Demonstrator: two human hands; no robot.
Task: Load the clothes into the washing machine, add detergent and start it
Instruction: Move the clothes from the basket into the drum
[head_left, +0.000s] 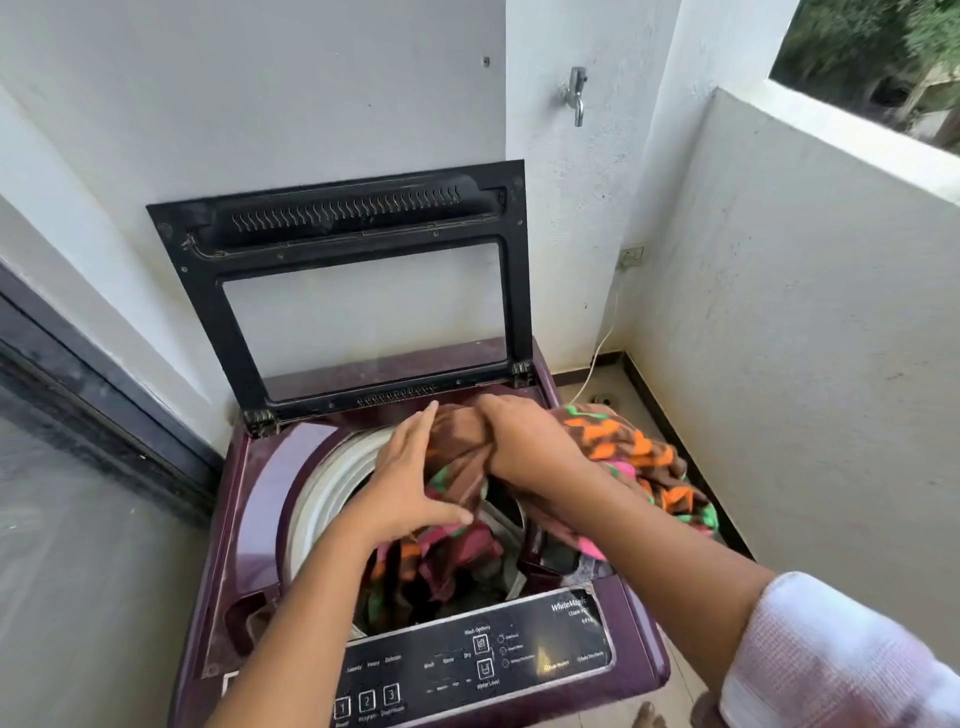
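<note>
A purple top-loading washing machine stands in front of me with its black-framed lid raised against the wall. A brown cloth with orange, green and pink zigzags hangs partly into the drum and partly over the machine's right edge. My right hand is shut on a bunch of this cloth above the drum. My left hand presses flat against the cloth's left side, fingers spread. Darker clothes lie deeper in the drum. The control panel runs along the front edge. No detergent is visible.
A tap sticks out of the wall above the machine. A white cable runs from a wall socket down to the floor at the right. A balcony wall stands on the right, a glass door on the left.
</note>
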